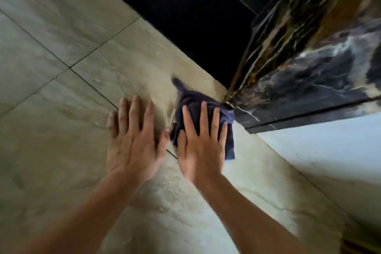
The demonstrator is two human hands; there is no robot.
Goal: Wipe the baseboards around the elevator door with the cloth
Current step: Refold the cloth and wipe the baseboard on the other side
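A dark navy cloth (190,100) lies bunched on the floor at the foot of the dark marble door frame (305,62). My right hand (201,146) rests flat on top of the cloth, fingers spread and pointing at the frame's corner. One corner of the cloth touches the black baseboard (274,118) that runs right from that corner. My left hand (132,138) lies flat on the beige floor tile just left of the cloth, fingers apart, holding nothing. The picture is blurred around the cloth's far tip.
Beige floor tiles (61,68) with dark grout lines fill the left and bottom. The dark elevator opening (185,6) lies beyond the threshold at the top. A white wall (329,154) rises above the baseboard at the right.
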